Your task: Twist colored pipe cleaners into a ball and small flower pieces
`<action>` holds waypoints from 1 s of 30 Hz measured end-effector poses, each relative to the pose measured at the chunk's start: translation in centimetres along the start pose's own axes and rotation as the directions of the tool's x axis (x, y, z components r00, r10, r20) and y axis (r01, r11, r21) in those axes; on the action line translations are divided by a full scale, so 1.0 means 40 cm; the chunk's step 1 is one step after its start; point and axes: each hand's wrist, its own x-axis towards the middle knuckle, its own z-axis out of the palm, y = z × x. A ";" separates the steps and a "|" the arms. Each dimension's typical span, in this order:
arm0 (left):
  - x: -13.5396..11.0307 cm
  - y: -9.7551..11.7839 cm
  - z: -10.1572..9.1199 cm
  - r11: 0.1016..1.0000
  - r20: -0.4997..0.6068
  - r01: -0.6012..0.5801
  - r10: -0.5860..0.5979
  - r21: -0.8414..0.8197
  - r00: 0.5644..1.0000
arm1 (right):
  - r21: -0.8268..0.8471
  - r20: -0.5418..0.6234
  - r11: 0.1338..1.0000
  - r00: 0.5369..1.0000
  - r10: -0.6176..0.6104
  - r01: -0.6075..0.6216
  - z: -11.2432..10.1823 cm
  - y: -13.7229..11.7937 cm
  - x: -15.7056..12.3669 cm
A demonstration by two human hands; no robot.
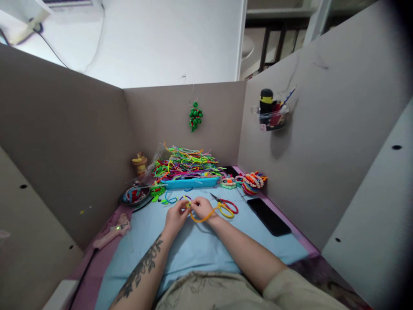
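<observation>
Over the blue cloth [151, 241], my left hand [176, 215] and my right hand [202, 207] meet with fingertips pinched together. Between them is a small yellowish piece [189, 205], partly hidden by the fingers. From it an orange cord [203, 219] loops down and up past my right wrist. Both hands are closed on this work; its exact form is too small to tell. Scissors [232, 205] with one red and one yellow handle lie just right of my right hand. Blue cord pieces [170, 199] and small green bits lie beyond my left hand.
Behind stands a blue tray [190, 184] under a heap of colourful cords [187, 161]. Finished-looking cord figures [253, 181] sit right of it. A black phone [269, 216] lies right, a pink glue gun [111, 232] left, near a dark bowl [135, 196]. Grey panels [180, 99] enclose the table.
</observation>
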 end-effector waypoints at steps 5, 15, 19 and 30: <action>-0.001 -0.004 0.006 0.999 0.017 0.014 -0.014 0.033 1.000 | 0.013 0.055 0.992 0.990 0.127 -0.128 0.008 0.019 0.008; 0.021 0.001 -0.009 0.936 -0.068 0.186 -0.215 -0.298 0.974 | 0.298 0.024 0.954 0.999 -0.049 0.039 0.000 0.010 -0.002; 0.028 -0.016 -0.013 0.920 -0.161 0.227 -0.289 -0.320 0.944 | 0.288 0.159 0.956 0.981 -0.111 0.061 0.004 -0.016 -0.022; 0.032 -0.013 -0.009 0.808 -0.021 0.274 -0.334 -0.521 0.942 | 0.378 0.223 0.924 0.964 -0.144 0.050 0.012 -0.028 -0.038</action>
